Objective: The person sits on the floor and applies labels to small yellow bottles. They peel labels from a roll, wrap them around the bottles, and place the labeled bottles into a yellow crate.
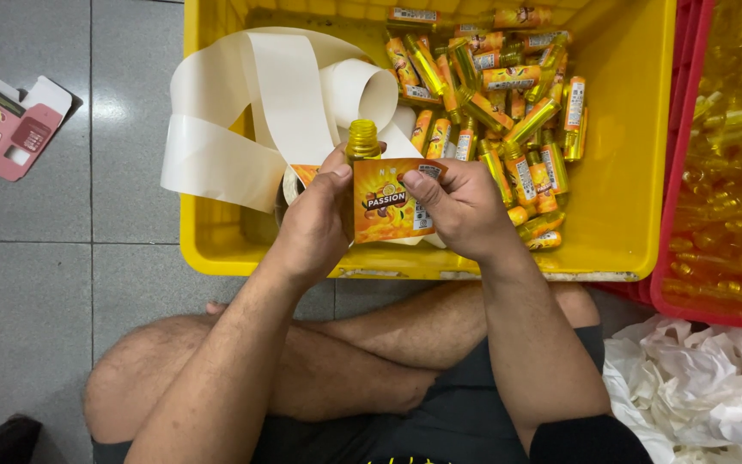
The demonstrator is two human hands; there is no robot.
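Observation:
A small yellow bottle with a threaded neck stands upright between my two hands over the yellow crate. My left hand grips its left side, thumb on the orange label. My right hand presses the label's right edge against the bottle. A loose roll of white backing paper lies in the crate just behind my hands.
A heap of several labelled yellow bottles fills the crate's right half. A red crate of unlabelled bottles stands at right. Crumpled white paper lies bottom right. A flattened pink carton rests on the grey floor tiles at left.

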